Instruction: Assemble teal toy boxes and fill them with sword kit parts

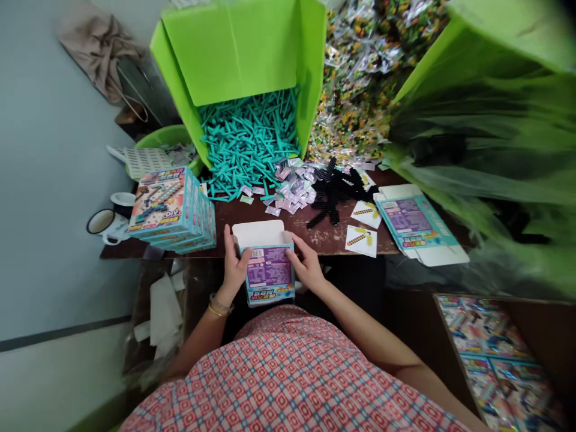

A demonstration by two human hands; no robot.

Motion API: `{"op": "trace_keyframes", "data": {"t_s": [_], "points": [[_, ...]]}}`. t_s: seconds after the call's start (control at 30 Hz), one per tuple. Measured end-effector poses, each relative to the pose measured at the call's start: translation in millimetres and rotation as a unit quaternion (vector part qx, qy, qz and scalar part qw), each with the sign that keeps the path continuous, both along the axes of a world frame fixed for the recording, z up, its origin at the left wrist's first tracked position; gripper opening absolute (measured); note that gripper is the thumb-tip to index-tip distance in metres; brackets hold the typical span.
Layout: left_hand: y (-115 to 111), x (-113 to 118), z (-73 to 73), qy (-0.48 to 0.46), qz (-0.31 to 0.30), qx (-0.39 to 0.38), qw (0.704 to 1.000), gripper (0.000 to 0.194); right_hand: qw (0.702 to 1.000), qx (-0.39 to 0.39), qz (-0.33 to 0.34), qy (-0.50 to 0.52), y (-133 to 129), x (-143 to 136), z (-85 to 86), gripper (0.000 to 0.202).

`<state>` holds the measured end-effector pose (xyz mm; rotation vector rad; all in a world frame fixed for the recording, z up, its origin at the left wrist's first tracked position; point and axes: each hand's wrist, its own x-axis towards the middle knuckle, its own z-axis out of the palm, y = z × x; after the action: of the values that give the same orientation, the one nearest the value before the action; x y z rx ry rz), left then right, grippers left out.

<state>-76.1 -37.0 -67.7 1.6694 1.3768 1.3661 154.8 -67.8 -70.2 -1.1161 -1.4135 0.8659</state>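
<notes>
Between my two hands is a small cardboard box, purple and light blue on the side facing me, its white top flap raised at the far end. My left hand grips its left side, thumb on the printed face. On the right edge, my right hand holds it the same way. The box is at the table's front edge, close to my body. Its inside is hidden from me. Past it lie small printed packets and a pile of black studded strips.
A green bin spills teal sticks. Finished-looking boxes are stacked left, near an enamel mug. A flattened carton and picture cards lie right. Bead bags are heaped behind. A carton of boxes stands lower right.
</notes>
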Motion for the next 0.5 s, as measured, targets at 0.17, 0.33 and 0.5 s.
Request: {"op": "trace_keyframes", "data": {"t_s": [0.17,0.33,0.5], "points": [[-8,7,15.3,0.010,-0.006,-0.004,1.000,0.056,0.994,0.011,0.072,-0.076,22,6,12.6,0.044],[-6,19,28.0,-0.162,0.038,-0.108,0.980,0.045,0.967,0.005,0.171,-0.189,37,21,25.8,0.057],[11,23,37.0,-0.336,-0.070,-0.283,0.896,0.072,0.957,0.070,0.098,-0.265,71,30,35.9,0.038]]}}
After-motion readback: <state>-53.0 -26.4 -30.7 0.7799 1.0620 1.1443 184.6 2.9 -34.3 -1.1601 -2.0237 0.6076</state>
